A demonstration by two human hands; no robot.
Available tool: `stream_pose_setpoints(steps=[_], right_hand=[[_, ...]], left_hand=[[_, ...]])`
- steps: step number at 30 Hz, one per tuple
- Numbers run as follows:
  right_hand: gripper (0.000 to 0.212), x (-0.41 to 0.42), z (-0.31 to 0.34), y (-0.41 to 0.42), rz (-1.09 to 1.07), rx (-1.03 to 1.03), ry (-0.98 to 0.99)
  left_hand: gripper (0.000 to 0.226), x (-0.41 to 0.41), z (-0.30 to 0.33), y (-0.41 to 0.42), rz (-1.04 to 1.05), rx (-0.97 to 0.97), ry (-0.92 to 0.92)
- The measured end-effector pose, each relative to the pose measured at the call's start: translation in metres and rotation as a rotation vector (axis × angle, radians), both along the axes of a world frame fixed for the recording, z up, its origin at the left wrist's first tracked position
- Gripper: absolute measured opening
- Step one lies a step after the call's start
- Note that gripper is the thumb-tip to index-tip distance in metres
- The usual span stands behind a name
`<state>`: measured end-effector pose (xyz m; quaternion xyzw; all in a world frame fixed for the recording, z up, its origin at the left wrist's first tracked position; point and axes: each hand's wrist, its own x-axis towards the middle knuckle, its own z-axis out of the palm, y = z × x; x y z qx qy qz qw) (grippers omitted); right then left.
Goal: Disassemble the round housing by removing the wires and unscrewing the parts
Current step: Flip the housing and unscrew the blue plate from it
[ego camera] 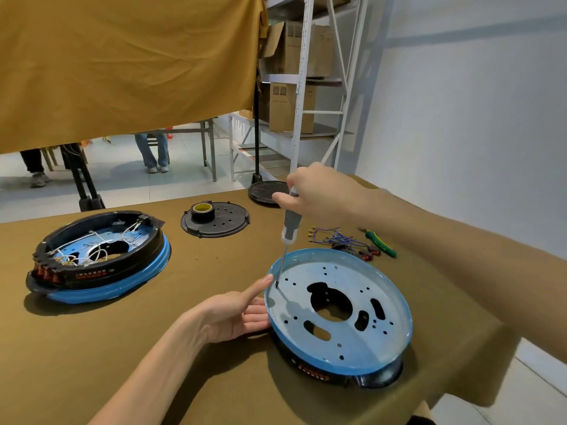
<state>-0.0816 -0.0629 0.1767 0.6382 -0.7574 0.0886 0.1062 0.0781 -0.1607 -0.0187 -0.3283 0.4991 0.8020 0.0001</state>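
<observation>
Two round housings are lying on the brown-covered table (190,348). One round housing (340,311) is sitting at about five o'clock on the table, its blue perforated plate facing up and its black body underneath. The right hand (319,194) is gripping the grey-and-white handle of a screwdriver (287,237), fingers curled round it, and is holding it nearly upright; the tip is resting at a hole near the plate's nine o'clock edge. The left hand (236,314) is lying spread and relaxed against the housing's nine o'clock side, its forefinger reaching up to the blue rim just beside the screwdriver tip.

A second housing (98,256), still carrying white wires inside its black ring, is sitting at nine o'clock on the table, well apart from the first. At twelve o'clock a black cover disc (227,223) is lying flat with a roll of yellow tape (203,211) standing on it. A bundle of loose blue wires (340,239) is lying at two o'clock, just beyond the near housing, with a green-handled tool (380,244) beside it. Another black disc (264,193) is lying at the table's far edge, partly behind the right hand.
</observation>
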Motion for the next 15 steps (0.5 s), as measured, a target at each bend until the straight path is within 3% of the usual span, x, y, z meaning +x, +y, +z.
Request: stream_pose_setpoints(steps=[3, 7, 11, 14, 15], right_hand=[[0.015, 0.007, 0.022, 0.0, 0.095, 0.263, -0.182], [0.042, 0.016, 0.026, -0.003, 0.058, 0.382, -0.217], [0.05, 0.02, 0.011, -0.011, 0.035, 0.205, 0.065], [0.024, 0.016, 0.021, -0.012, 0.093, 0.366, -0.145], [0.031, 0.016, 0.025, -0.01, 0.107, 0.43, -0.201]], left_hand=[[0.114, 0.001, 0.0, 0.0, -0.004, -0.003, -0.003], [0.106, 0.001, 0.0, 0.001, 0.001, 0.0, 0.004], [0.1, 0.001, -0.001, 0.001, 0.007, 0.003, -0.003], [0.095, 0.0, 0.0, 0.0, 0.012, 0.001, -0.011], [0.093, 0.0, 0.0, 0.0, 0.016, 0.005, -0.014]])
